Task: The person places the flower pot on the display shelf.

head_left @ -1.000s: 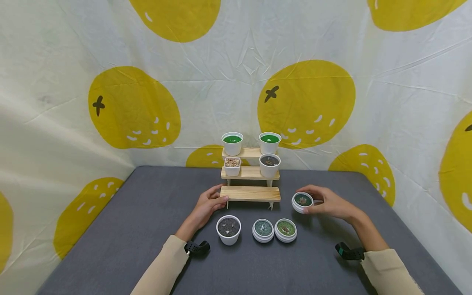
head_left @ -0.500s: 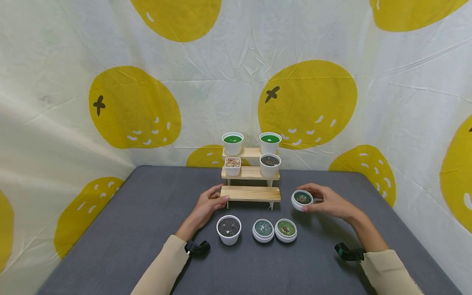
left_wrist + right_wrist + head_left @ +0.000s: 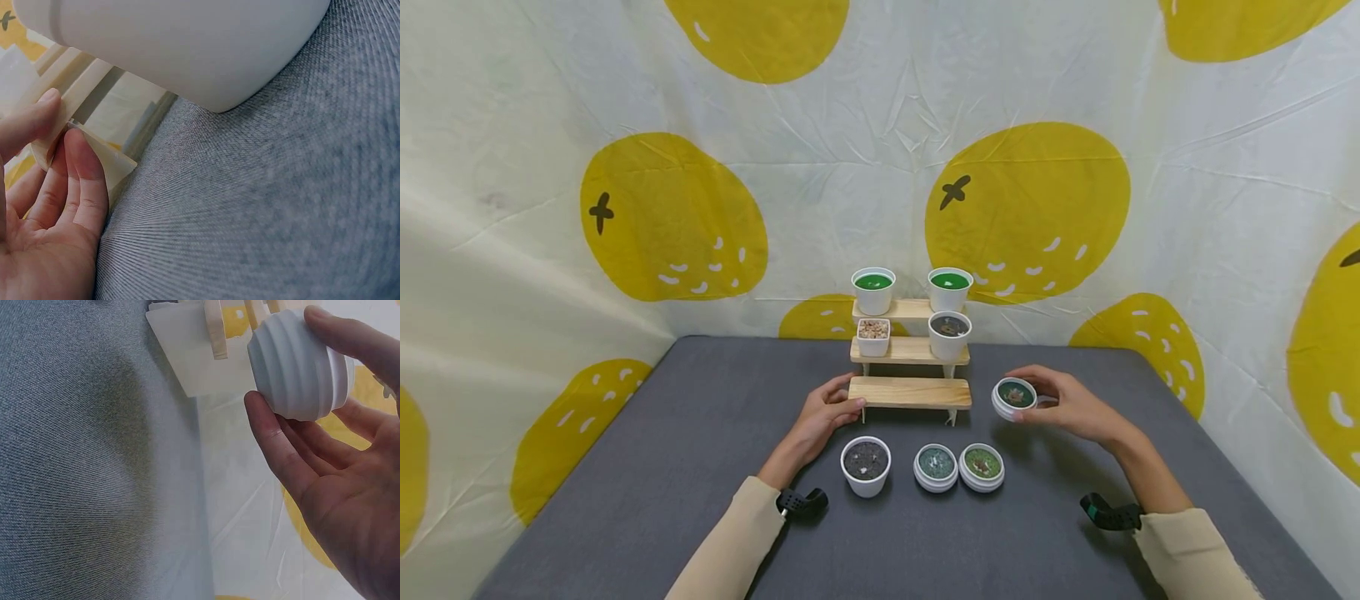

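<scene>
My right hand holds a ribbed white pot with a dark green filling, raised above the table to the right of the stand. In the right wrist view, thumb and fingers curl round the ribbed pot. A three-step wooden stand is at the table's middle. My left hand grips the left end of its lowest step. In the left wrist view, the left thumb lies on top of the step and the fingers are beneath it. Nothing stands on that step.
Two white pots with green filling are on the top step. A square pot of pebbles and a round pot occupy the middle step. In front are a dark-filled pot and two ribbed pots.
The right hand has lifted the ribbed pot slightly higher. My left hand keeps its grip on the lowest step, and the other pots stay put.
</scene>
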Action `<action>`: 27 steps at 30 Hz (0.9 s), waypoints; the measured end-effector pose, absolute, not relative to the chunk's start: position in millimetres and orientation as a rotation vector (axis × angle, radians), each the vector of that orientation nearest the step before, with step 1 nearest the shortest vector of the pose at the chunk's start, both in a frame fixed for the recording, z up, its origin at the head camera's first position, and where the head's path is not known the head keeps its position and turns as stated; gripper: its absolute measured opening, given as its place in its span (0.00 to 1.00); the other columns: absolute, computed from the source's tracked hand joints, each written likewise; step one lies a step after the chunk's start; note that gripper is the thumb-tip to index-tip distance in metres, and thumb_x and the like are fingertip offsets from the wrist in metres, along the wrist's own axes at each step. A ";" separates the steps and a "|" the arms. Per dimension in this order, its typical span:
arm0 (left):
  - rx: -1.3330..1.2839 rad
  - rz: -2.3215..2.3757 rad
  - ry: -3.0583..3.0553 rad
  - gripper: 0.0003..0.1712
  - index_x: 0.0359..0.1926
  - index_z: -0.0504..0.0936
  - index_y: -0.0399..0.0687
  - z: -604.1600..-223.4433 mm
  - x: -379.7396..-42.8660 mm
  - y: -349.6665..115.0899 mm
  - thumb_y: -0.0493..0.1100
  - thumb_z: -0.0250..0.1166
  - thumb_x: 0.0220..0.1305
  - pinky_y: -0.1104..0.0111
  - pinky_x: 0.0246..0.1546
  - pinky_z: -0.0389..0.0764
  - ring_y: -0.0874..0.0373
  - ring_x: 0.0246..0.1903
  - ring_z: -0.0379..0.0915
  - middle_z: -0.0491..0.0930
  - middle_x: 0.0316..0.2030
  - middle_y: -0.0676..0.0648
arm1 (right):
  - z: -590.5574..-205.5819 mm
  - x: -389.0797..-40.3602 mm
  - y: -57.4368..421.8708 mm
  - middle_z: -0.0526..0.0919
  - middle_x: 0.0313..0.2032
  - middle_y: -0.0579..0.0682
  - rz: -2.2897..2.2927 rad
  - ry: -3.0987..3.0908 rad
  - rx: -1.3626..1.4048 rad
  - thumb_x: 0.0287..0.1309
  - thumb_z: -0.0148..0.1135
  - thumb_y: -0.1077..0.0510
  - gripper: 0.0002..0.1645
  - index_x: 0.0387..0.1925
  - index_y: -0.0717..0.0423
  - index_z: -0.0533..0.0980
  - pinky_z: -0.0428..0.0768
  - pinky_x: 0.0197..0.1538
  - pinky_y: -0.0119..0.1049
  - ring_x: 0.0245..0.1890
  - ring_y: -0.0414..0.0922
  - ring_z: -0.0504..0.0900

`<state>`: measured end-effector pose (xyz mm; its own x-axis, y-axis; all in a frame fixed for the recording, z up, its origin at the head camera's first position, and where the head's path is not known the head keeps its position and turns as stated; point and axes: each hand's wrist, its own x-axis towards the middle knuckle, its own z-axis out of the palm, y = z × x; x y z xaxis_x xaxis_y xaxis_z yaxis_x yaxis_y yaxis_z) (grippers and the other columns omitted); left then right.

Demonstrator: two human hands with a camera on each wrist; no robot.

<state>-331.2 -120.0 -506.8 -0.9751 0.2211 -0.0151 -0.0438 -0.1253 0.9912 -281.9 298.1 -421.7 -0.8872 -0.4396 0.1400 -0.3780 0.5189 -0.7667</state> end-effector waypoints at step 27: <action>0.213 2.202 1.959 0.43 0.76 0.66 0.45 -503.3 -330.5 -120.7 0.32 0.71 0.61 0.71 0.42 0.83 0.60 0.38 0.81 0.82 0.39 0.49 | -413.4 -283.9 282.1 0.83 0.56 0.54 -1.320 2.704 -0.691 0.60 0.76 0.52 0.35 0.66 0.52 0.74 0.83 0.54 0.36 0.54 0.47 0.81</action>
<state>-330.5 -120.7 -503.3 -0.9723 0.2333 -0.0165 -0.0436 -0.1114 0.9928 -283.9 282.1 -413.4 -0.8983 -0.4152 0.1439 -0.3688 0.5343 -0.7606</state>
